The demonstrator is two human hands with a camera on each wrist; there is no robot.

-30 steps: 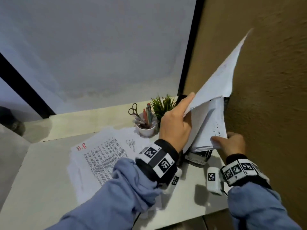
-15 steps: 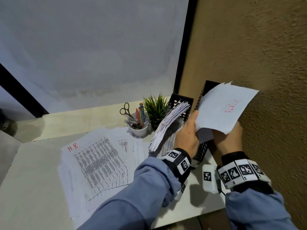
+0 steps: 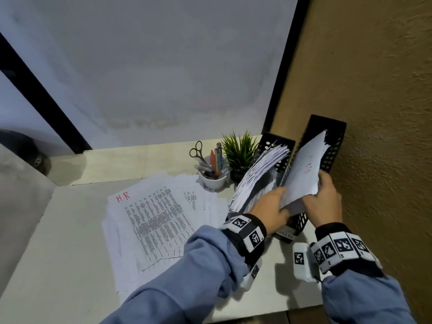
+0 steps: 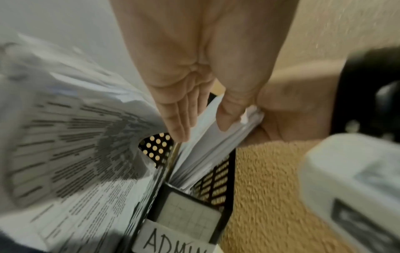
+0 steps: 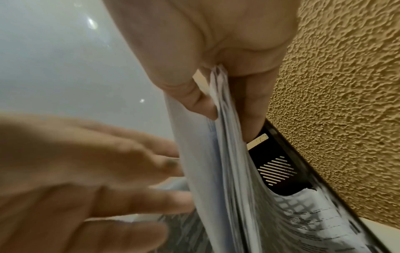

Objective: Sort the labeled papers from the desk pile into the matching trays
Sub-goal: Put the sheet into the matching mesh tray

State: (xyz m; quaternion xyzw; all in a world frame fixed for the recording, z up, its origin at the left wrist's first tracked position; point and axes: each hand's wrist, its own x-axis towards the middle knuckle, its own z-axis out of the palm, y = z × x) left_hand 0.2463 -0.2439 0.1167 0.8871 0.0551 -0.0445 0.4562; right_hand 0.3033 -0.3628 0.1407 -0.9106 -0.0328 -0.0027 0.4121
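The right hand [image 3: 323, 202] pinches a thin sheaf of papers [image 3: 304, 169] with curled fingers [image 5: 192, 95], lowering it into the ADMIN tray [image 4: 218, 172] at the counter's right edge. The left hand [image 3: 271, 208], fingers straight, steadies it. Both trays hold papers; the HR-topped pile [image 3: 152, 220] mid-counter remains unsorted, so much is probably left.

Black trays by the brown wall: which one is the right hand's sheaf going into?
The ADMIN-labelled tray nearest the wall; the right hand pinches the sheaf there. The other tray holds a fanned stack.

Right hand [image 3: 323, 202] pinching papers [image 3: 304, 174] over black tray [image 3: 332, 146], left hand [image 3: 271, 206] alongside
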